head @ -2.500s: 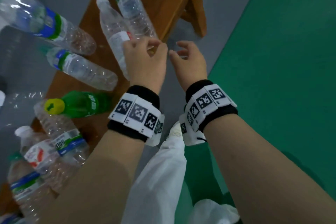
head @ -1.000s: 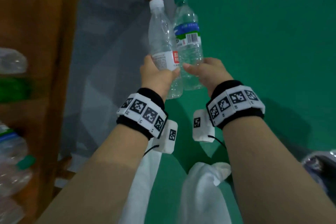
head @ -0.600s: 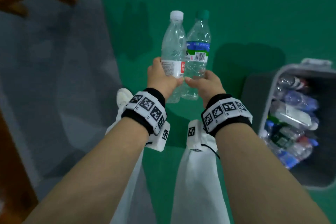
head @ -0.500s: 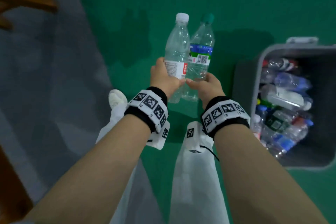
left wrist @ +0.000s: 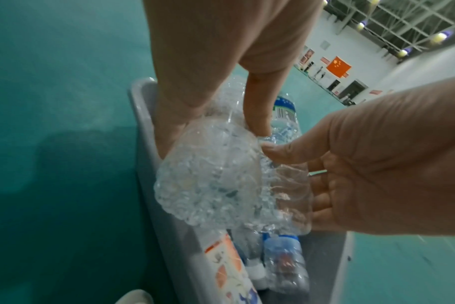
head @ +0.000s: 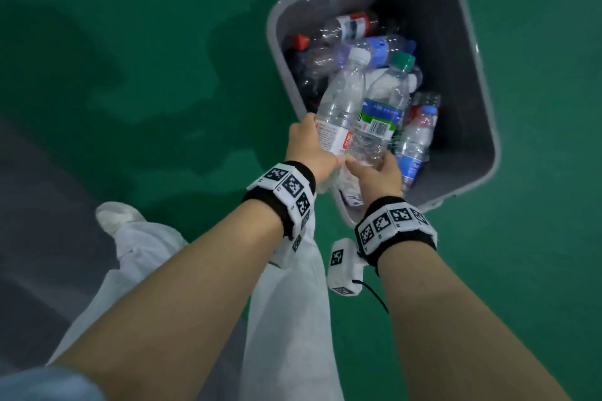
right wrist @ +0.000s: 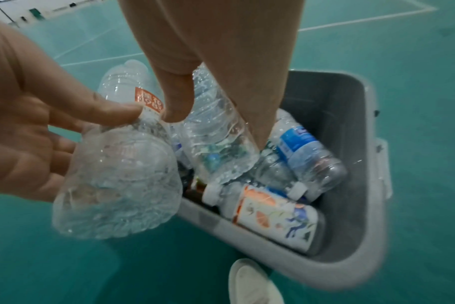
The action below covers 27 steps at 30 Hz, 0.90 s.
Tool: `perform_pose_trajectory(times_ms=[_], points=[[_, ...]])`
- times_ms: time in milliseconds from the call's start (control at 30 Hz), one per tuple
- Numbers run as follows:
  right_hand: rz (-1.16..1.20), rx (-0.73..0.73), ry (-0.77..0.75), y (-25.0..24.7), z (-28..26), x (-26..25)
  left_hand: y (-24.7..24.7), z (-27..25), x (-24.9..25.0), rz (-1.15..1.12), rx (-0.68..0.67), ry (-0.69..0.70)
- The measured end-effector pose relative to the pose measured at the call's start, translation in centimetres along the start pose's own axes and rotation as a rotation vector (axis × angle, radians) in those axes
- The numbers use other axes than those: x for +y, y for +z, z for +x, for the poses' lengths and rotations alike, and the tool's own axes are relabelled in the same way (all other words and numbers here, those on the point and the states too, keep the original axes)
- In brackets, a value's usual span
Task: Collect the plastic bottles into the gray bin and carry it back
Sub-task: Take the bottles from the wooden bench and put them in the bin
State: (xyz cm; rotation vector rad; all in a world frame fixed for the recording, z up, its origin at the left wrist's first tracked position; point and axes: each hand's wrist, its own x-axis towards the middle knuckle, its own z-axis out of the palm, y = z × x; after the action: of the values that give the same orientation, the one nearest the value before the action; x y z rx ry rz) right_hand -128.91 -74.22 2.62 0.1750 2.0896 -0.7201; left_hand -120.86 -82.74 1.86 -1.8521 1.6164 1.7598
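My left hand (head: 311, 153) grips the lower part of a clear bottle with a white cap (head: 342, 98) and a red-and-white label. Right beside it, my right hand (head: 378, 174) grips the base of a clear bottle with a green cap (head: 386, 98) and a blue-green label. Both bottles lean cap-first over the open gray bin (head: 456, 26) on the floor. The left wrist view shows the white-capped bottle (left wrist: 208, 174) from its base, above the bin's rim (left wrist: 143, 102). The right wrist view shows the green-capped bottle (right wrist: 216, 144) over the bin (right wrist: 351, 123), with the red-labelled one (right wrist: 117, 174) beside it.
Several bottles lie in the bin, among them a floral-labelled one (right wrist: 273, 216) and a blue-labelled one (right wrist: 307, 154). The bin stands on green floor (head: 163, 42); a gray floor strip (head: 39, 221) lies left. My white trouser legs and a white shoe (head: 114, 215) are just short of the bin.
Both hands took a bottle each from the wooden bench and swung right. The bin came into view, and the two bottles now lean over its opening instead of standing upright beside it.
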Motion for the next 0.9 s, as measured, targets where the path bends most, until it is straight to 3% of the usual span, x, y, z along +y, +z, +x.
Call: perform_pose_trajectory(times_ms=[200, 333, 667, 900], points=[[-0.023, 0.297, 0.005, -6.3, 6.2, 2.6, 8.5, 1.3, 2.2, 0.094, 0.007, -0.025], [-0.109, 0.402, 0.016, -8.3, 9.9, 3.5, 10.5, 2.6, 2.4, 0.117, 0.085, -0.072], [-0.295, 0.411, 0.142, -9.3, 17.8, 4.7, 11.9, 6.5, 0.5, 0.23, 0.087, -0.107], [-0.432, 0.398, 0.18, -7.9, 17.5, 4.2, 12.0, 7.0, 0.8, 0.348, 0.007, -0.12]])
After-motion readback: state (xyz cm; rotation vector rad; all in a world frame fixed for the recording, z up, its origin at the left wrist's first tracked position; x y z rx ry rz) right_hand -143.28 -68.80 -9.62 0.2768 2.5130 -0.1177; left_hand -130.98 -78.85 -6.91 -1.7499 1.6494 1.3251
